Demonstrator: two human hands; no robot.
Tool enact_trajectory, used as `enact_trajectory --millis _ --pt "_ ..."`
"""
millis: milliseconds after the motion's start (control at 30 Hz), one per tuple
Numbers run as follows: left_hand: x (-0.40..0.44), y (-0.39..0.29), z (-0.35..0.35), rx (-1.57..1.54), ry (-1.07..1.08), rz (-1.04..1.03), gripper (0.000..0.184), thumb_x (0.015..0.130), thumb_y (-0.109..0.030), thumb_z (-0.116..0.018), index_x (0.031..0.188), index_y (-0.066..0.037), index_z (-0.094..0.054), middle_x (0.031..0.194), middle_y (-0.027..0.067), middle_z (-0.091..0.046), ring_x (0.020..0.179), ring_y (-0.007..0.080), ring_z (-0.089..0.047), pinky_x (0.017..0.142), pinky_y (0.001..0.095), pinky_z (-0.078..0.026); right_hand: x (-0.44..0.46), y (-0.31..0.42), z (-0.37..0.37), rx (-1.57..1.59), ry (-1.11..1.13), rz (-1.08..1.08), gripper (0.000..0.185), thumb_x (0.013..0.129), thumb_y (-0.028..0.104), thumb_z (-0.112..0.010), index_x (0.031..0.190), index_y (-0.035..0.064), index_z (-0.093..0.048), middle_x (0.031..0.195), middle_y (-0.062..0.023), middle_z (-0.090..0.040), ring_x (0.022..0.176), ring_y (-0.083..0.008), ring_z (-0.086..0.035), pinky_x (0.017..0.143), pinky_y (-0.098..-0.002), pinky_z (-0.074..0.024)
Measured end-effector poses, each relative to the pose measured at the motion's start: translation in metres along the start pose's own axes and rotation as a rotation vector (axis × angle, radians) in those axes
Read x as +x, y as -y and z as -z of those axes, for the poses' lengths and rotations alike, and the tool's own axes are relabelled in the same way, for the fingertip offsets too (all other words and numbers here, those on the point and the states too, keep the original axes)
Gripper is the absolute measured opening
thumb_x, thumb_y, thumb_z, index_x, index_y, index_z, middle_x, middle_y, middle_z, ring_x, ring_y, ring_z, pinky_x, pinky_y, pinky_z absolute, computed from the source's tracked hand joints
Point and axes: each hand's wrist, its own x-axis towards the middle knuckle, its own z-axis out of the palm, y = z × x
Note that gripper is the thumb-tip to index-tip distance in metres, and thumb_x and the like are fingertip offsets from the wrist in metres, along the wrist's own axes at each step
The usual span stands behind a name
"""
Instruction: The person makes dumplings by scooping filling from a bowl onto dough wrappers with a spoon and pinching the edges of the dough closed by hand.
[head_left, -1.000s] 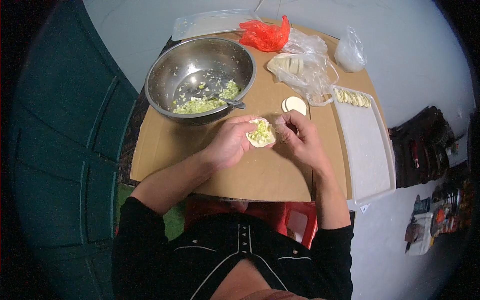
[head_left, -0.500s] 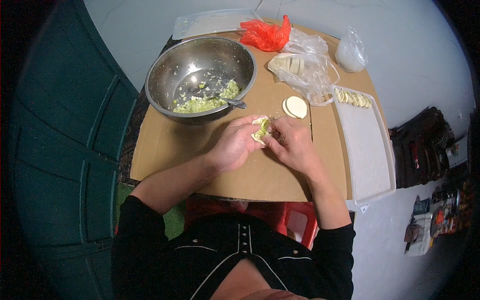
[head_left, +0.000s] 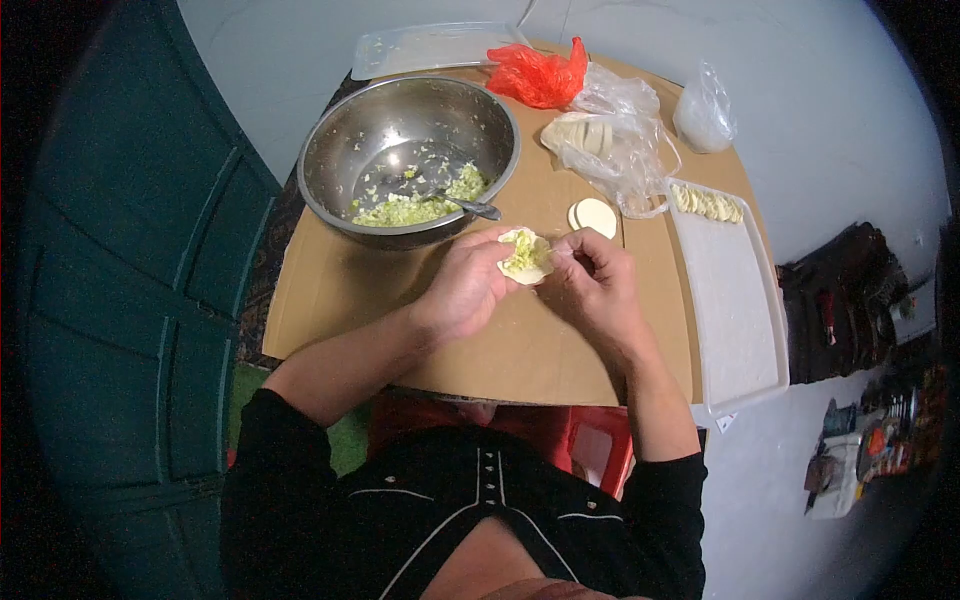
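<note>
A round dumpling wrapper point(head_left: 537, 272) with chopped pale-green filling on it lies spread in my left hand point(head_left: 468, 285), whose fingers and thumb hold its left side. My right hand point(head_left: 600, 284) is closed in a pinch at the wrapper's right edge; its fingertips are partly hidden. Just beyond the hands, a small stack of round wrappers point(head_left: 596, 217) rests on the cardboard. The steel bowl point(head_left: 350, 125) at the back left contains more chopped filling point(head_left: 400, 210), and a spoon point(head_left: 474, 207) leans out over its rim.
On the right side of the cardboard-covered table point(head_left: 480, 350) is a white tray point(head_left: 742, 320) with a row of folded dumplings point(head_left: 708, 203) at its far end. Behind are a red plastic bag point(head_left: 540, 77), a clear bag of wrappers point(head_left: 610, 165), another clear bag point(head_left: 705, 115) and a translucent lid point(head_left: 430, 48).
The wrapper has opened out flatter, showing more filling. My right hand has shifted slightly to the right, away from my left hand. The whole view has moved a little.
</note>
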Motion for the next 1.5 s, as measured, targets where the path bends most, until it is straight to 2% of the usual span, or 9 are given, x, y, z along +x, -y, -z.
enact_trajectory --millis 67,367,767,833,900,1100,1267,1333,1500 --pt "0.001 -0.001 -0.001 -0.007 -0.015 -0.008 0.028 0.093 -0.004 -0.039 0.117 0.009 -0.047 0.112 0.0179 -0.057 0.103 0.0267 -0.059 0.094 0.0415 -0.047 0.001 -0.006 0.004 0.021 -0.023 -0.073 0.008 0.082 0.003 -0.062 0.085 -0.0027 -0.058 0.074 -0.0139 -0.061 0.069 -0.0200 -0.060 0.063 -0.0320 -0.0474" --pt "0.002 0.000 0.004 -0.012 -0.057 -0.032 0.026 0.096 -0.010 -0.041 0.113 0.008 -0.050 0.108 0.0167 -0.058 0.100 0.0260 -0.060 0.091 0.0422 -0.050 0.006 0.004 0.011 -0.441 0.019 0.032 0.014 0.084 0.011 -0.062 0.084 -0.0037 -0.061 0.076 -0.0228 -0.060 0.072 -0.0357 -0.060 0.065 -0.0406 -0.0471" --pt "0.000 -0.001 0.000 0.147 -0.045 0.017 0.032 0.094 -0.008 -0.044 0.121 0.010 -0.045 0.117 0.0197 -0.056 0.107 0.0287 -0.058 0.096 0.0416 -0.047 0.003 0.011 0.009 -0.116 0.019 -0.179 0.014 0.080 0.008 -0.065 0.086 -0.0029 -0.059 0.078 -0.0188 -0.060 0.071 -0.0324 -0.058 0.066 -0.0392 -0.0467" --pt "0.000 -0.001 0.001 0.140 -0.037 0.026 0.033 0.094 -0.007 -0.044 0.122 0.010 -0.045 0.117 0.0197 -0.056 0.107 0.0287 -0.059 0.096 0.0417 -0.047 0.003 0.007 0.008 -0.170 0.047 0.046 0.012 0.078 0.005 -0.065 0.084 -0.0027 -0.058 0.077 -0.0176 -0.060 0.075 -0.0330 -0.059 0.068 -0.0386 -0.0467" --pt "-0.001 -0.003 0.003 0.049 0.076 0.062 0.037 0.091 -0.005 -0.042 0.125 0.010 -0.043 0.119 0.0193 -0.055 0.109 0.0278 -0.057 0.098 0.0418 -0.045 0.003 0.009 0.008 -0.216 0.051 0.072 0.011 0.078 0.004 -0.065 0.084 -0.0025 -0.059 0.077 -0.0174 -0.059 0.076 -0.0335 -0.058 0.069 -0.0387 -0.0465" --pt "-0.003 -0.002 -0.004 0.103 0.123 0.082 0.038 0.088 0.001 -0.040 0.125 0.009 -0.044 0.118 0.0147 -0.055 0.109 0.0216 -0.057 0.097 0.0356 -0.045 0.003 0.007 0.008 -0.232 0.087 0.147 0.009 0.078 0.003 -0.065 0.082 -0.0024 -0.060 0.077 -0.0170 -0.059 0.077 -0.0344 -0.057 0.069 -0.0393 -0.0460" --pt "-0.004 -0.004 -0.008 0.127 0.141 0.104 0.039 0.089 0.000 -0.042 0.127 0.010 -0.042 0.121 0.0152 -0.054 0.112 0.0227 -0.055 0.100 0.0374 -0.042 0.003 0.004 0.011 -0.201 0.067 0.139 0.009 0.077 0.002 -0.064 0.084 -0.0021 -0.060 0.078 -0.0166 -0.060 0.077 -0.0341 -0.058 0.069 -0.0394 -0.0460" --pt "-0.003 -0.003 -0.006 0.146 0.158 0.108 0.042 0.089 -0.002 -0.044 0.129 0.010 -0.040 0.124 0.0165 -0.052 0.115 0.0244 -0.053 0.102 0.0396 -0.041 0.003 0.007 0.009 -0.116 0.002 0.159 0.007 0.083 0.004 -0.064 0.085 -0.0006 -0.060 0.075 -0.0081 -0.055 0.072 -0.0190 -0.054 0.065 -0.0318 -0.0442" --pt "-0.004 -0.003 -0.006 0.181 0.176 0.119 0.041 0.090 -0.003 -0.045 0.128 0.010 -0.039 0.123 0.0163 -0.052 0.115 0.0240 -0.053 0.102 0.0386 -0.042 0.004 0.005 0.009 -0.219 0.044 0.275 0.007 0.081 0.002 -0.064 0.086 -0.0002 -0.059 0.076 -0.0089 -0.055 0.073 -0.0213 -0.054 0.066 -0.0321 -0.0444"
